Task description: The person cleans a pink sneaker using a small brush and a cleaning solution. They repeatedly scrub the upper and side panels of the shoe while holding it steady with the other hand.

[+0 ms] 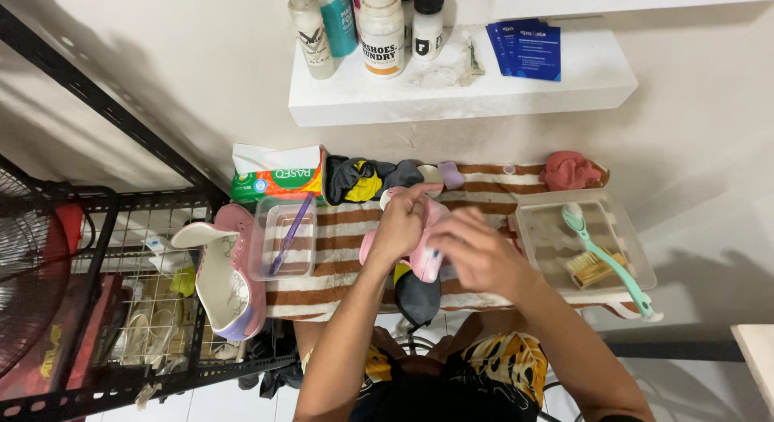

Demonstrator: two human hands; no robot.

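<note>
My left hand (401, 225) grips the top of a pink and white shoe (427, 261) held over a brown and white striped towel (339, 236). My right hand (476, 251) closes on the same shoe from the right side, fingers curled at its edge. A dark cloth (417, 297) hangs beneath the shoe. A second pink and white shoe (226, 281) lies on its side at the left, off the towel's edge.
A clear tray (282, 265) with a purple stick sits left of my hands. Another clear tray (548, 236) at right holds a mint brush (605, 257) and a wooden brush. A tissue box (278, 176), dark cloths, a red rag (568, 170), a shelf (451, 95) of bottles, a metal rack (121, 309).
</note>
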